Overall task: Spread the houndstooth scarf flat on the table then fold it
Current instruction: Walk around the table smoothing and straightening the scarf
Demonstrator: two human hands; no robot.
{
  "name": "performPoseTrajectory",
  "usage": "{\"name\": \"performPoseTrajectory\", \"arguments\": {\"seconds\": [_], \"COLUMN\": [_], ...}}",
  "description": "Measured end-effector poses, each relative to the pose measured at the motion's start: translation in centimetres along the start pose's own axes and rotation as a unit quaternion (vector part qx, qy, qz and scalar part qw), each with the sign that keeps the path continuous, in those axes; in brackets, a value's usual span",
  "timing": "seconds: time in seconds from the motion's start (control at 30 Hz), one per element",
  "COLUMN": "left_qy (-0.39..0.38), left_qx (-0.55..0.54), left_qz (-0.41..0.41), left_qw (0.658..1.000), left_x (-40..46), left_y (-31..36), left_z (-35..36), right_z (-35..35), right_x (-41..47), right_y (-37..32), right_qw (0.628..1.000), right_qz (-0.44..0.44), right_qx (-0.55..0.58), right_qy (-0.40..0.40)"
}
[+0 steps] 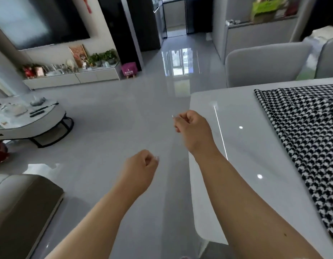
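Observation:
The black-and-white houndstooth scarf [309, 139] lies spread on the glossy white table [227, 146] at the right, with a few long creases; its right part runs out of view. My right hand [191, 128] hovers over the table's left edge, fingers curled shut, holding nothing, well left of the scarf. My left hand [141, 165] hangs over the floor left of the table, also curled shut and empty. Neither hand touches the scarf.
A grey chair [264, 62] stands behind the table's far edge. A round coffee table [31, 118] with remotes sits at the left, a sofa arm [22, 202] at the lower left, and a TV cabinet [72, 75] against the far wall. Shiny floor lies between.

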State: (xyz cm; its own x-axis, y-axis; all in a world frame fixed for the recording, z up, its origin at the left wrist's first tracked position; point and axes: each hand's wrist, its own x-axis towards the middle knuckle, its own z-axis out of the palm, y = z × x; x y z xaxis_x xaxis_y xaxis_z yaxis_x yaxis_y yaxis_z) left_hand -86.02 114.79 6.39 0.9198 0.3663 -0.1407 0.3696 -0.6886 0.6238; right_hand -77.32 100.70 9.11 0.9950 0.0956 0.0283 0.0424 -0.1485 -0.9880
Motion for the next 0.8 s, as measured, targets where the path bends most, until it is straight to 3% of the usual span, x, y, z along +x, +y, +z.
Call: {"name": "performPoseTrajectory", "arguments": {"seconds": [0.47,0.8], "left_qy": [-0.133,-0.191], "left_qx": [0.015,0.03], "left_qz": [0.123,0.227], "left_qw": [0.983,0.955], "left_x": [23.5,42.7], "left_y": [3.2,3.0], "left_z": [-0.6,-6.2], "right_z": [2.2,10.5], "right_x": [17.1,29.1], "right_y": [0.6,-1.3], "right_qw": [0.98,0.956], "right_qz": [0.058,0.077], "right_qx": [-0.033,-0.04], "right_qy": [0.186,0.279]}}
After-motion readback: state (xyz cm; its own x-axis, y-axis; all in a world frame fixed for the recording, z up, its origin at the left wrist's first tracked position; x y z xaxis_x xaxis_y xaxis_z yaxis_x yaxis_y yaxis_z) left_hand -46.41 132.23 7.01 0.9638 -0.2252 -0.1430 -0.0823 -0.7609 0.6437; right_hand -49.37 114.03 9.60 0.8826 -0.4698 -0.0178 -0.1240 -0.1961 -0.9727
